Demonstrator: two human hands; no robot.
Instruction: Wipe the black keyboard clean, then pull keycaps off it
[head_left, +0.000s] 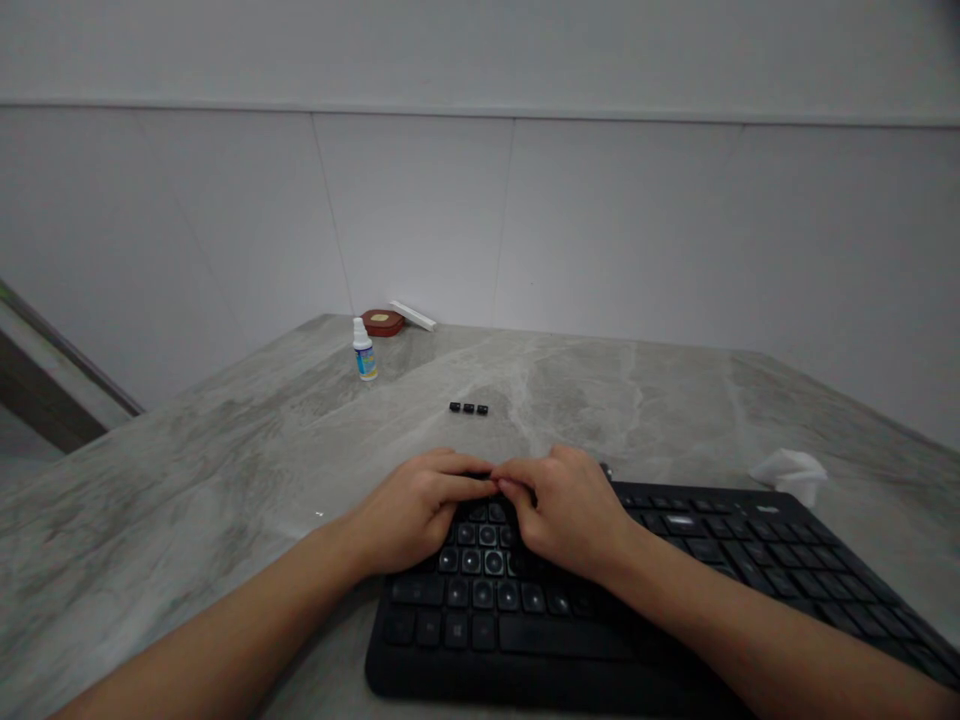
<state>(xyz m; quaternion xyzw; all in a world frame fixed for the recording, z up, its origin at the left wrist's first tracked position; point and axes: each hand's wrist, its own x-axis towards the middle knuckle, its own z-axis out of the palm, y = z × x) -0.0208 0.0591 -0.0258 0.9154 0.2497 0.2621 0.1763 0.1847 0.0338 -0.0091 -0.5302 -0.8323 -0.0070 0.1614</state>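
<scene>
A black keyboard lies on the table in front of me, its keys showing shiny round marks. Over its upper left rows, my left hand and my right hand meet at the fingertips. Both are closed in a pinch, and whatever sits between the fingertips is too small to make out. The fingers cover the keys beneath them. Beyond the hands, three small black pieces that look like keycaps stand in a row on the table.
On the grey marbled table, a small white spray bottle with a blue label stands at the back left. Behind it are a reddish-brown case and a white flat box. Crumpled white tissue lies past the keyboard's right end.
</scene>
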